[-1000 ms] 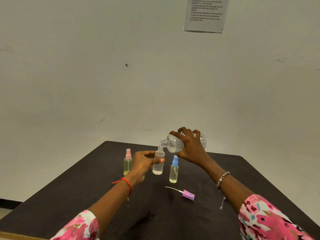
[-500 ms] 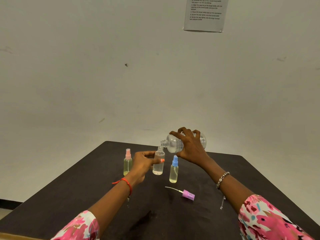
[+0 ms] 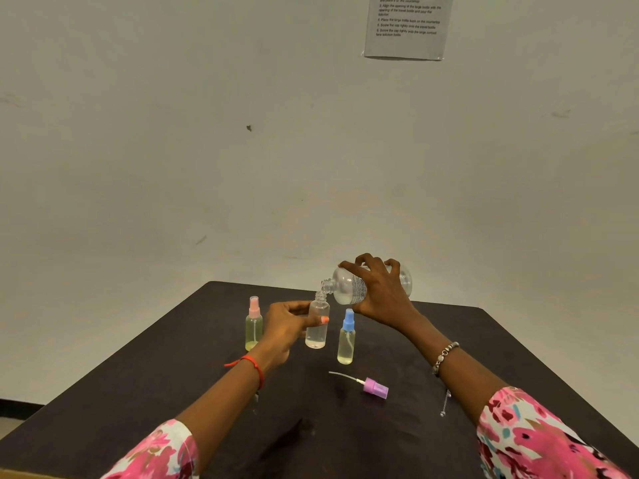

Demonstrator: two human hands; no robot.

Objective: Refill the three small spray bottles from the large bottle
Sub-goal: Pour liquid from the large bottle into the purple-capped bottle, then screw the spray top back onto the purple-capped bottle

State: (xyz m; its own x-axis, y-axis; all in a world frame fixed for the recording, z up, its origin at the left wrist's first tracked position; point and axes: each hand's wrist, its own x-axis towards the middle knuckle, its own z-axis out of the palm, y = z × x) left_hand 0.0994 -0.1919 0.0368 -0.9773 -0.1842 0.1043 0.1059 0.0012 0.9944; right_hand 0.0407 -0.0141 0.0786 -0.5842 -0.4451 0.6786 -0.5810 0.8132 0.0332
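Observation:
My right hand (image 3: 382, 299) grips the large clear bottle (image 3: 345, 288), tipped on its side with its open neck just above the mouth of an uncapped small clear bottle (image 3: 317, 331). My left hand (image 3: 287, 326) holds that small bottle upright on the dark table (image 3: 173, 375); a little clear liquid sits at its bottom. A pink-capped spray bottle (image 3: 254, 323) with yellowish liquid stands to the left. A blue-capped spray bottle (image 3: 346, 337) stands to the right. A purple spray cap (image 3: 375, 387) with its dip tube lies on the table nearer me.
A thin metal chain (image 3: 445, 402) lies on the table by my right forearm. A printed paper sheet (image 3: 408, 25) hangs on the pale wall behind the table. The table's far edge runs just behind the bottles.

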